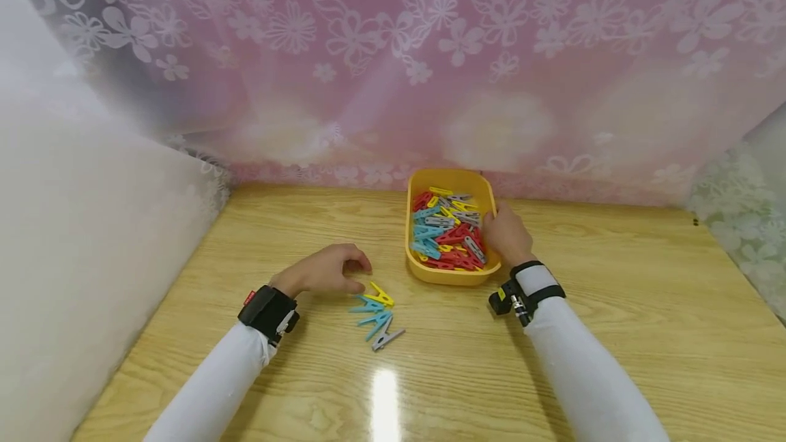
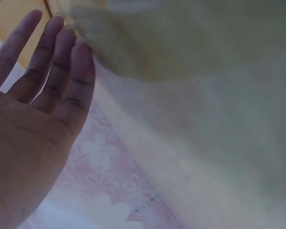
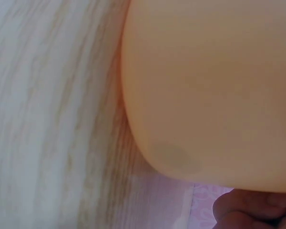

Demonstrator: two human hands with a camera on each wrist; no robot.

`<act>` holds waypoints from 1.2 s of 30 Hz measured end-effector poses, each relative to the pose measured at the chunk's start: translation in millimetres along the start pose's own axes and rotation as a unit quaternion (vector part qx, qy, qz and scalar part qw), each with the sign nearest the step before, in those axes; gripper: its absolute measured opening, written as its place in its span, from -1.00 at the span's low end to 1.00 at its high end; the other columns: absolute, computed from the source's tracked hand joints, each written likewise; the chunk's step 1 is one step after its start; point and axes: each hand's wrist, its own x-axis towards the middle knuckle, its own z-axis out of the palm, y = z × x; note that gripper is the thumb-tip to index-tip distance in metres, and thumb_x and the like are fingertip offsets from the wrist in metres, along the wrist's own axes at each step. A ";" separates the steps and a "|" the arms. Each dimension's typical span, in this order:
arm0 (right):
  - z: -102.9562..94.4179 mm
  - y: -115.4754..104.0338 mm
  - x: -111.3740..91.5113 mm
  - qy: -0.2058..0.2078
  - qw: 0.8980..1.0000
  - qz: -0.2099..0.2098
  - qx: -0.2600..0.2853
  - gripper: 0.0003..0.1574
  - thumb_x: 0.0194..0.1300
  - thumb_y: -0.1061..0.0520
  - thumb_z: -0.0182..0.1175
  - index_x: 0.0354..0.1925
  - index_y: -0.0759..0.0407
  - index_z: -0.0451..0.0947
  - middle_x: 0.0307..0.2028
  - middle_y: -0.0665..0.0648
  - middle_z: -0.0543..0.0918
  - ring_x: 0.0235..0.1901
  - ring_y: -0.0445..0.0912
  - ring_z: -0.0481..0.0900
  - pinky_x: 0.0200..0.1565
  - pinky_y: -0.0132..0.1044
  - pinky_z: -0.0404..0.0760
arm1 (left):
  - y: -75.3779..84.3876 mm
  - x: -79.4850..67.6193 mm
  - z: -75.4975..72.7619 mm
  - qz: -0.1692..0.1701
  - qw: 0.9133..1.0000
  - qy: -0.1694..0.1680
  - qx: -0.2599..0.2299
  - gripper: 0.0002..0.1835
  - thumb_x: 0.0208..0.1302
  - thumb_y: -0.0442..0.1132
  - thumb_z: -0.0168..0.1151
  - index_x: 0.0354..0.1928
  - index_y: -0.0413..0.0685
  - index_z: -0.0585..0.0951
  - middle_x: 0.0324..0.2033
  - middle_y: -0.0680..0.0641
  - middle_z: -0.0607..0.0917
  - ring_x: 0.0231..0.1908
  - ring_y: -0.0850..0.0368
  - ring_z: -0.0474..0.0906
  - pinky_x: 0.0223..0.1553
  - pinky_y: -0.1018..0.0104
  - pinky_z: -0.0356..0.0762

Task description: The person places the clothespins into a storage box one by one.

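A yellow plastic basket [image 1: 454,278] holds a heap of red, blue, yellow and grey clothespins [image 1: 445,232]. My right hand [image 1: 508,232] grips the basket's right side, its fingertips at the rim; in the right wrist view the basket's wall [image 3: 209,95] fills most of the picture. On the table lie a yellow clothespin [image 1: 382,297], two light-blue clothespins [image 1: 376,320] and a grey clothespin [image 1: 383,340], close together in a short column. My left hand [image 1: 328,270] hovers just left of the yellow clothespin, fingers relaxed and holding nothing. Its palm [image 2: 28,133] shows in the left wrist view.
The wooden table [image 1: 589,374] runs up to a pink flowered curtain [image 1: 368,87] behind the basket. A white wall-like sheet [image 1: 92,224] borders the left side, and a pale flowered cloth [image 1: 749,217] the right.
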 end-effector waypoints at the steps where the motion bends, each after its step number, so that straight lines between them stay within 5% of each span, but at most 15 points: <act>1: -0.8 1.0 -0.2 0.001 1.000 -0.002 0.001 -0.47 0.48 0.04 -0.24 0.27 0.30 0.23 -0.07 0.31 0.52 -0.23 0.10 0.53 -0.41 -0.14 0.48 | 0.4 -2.7 0.9 -0.002 1.000 -0.004 0.003 -0.64 0.11 -0.17 0.40 -0.05 -0.09 0.59 -0.12 0.01 0.58 -0.07 0.10 0.50 0.02 0.19 0.42; 10: -4.1 6.5 -1.8 0.000 1.000 -0.001 0.008 -0.46 0.49 0.03 -0.24 0.28 0.32 0.21 -0.12 0.31 0.52 -0.29 0.08 0.56 -0.48 -0.19 0.50 | 9.2 -24.5 6.6 0.015 0.998 -0.015 0.064 -0.62 0.00 -0.07 0.47 -0.15 -0.03 0.62 -0.20 0.07 0.57 -0.15 0.14 0.50 -0.05 0.21 0.43; 23: -6.6 6.3 1.3 0.002 1.000 0.000 0.015 -0.50 0.50 0.04 -0.23 0.22 0.34 0.25 -0.13 0.30 0.52 -0.31 0.06 0.57 -0.48 -0.21 0.52 | 16.9 -26.8 13.8 0.013 0.990 0.028 0.140 -0.77 0.00 -0.07 0.47 -0.29 0.08 0.66 -0.32 0.17 0.56 -0.28 0.23 0.45 -0.16 0.26 0.44; 30: -2.6 4.7 1.7 0.007 1.000 -0.007 0.009 -0.47 0.48 0.03 -0.23 0.25 0.30 0.26 -0.10 0.29 0.54 -0.25 0.08 0.55 -0.45 -0.17 0.47 | 24.3 -34.1 -9.5 0.001 0.995 0.057 0.086 -0.75 0.08 -0.02 0.43 -0.22 0.08 0.67 -0.30 0.16 0.61 -0.26 0.21 0.51 -0.19 0.24 0.48; 33: -0.3 3.9 1.9 0.005 1.000 -0.008 0.006 -0.47 0.48 0.02 -0.23 0.25 0.30 0.25 -0.11 0.28 0.54 -0.26 0.08 0.55 -0.45 -0.16 0.46 | 32.6 -25.3 -21.7 0.016 0.994 0.081 0.075 -0.70 0.10 0.02 0.41 -0.20 0.06 0.67 -0.29 0.12 0.61 -0.24 0.17 0.52 -0.19 0.22 0.47; 36: 1.7 2.7 2.0 0.003 1.000 -0.004 0.007 -0.48 0.48 0.02 -0.22 0.23 0.30 0.26 -0.14 0.28 0.54 -0.28 0.07 0.55 -0.46 -0.17 0.47 | 46.9 -1.0 -27.8 0.036 0.990 0.104 0.088 -0.66 0.10 0.04 0.41 -0.19 -0.01 0.67 -0.28 0.06 0.63 -0.21 0.12 0.54 -0.16 0.20 0.47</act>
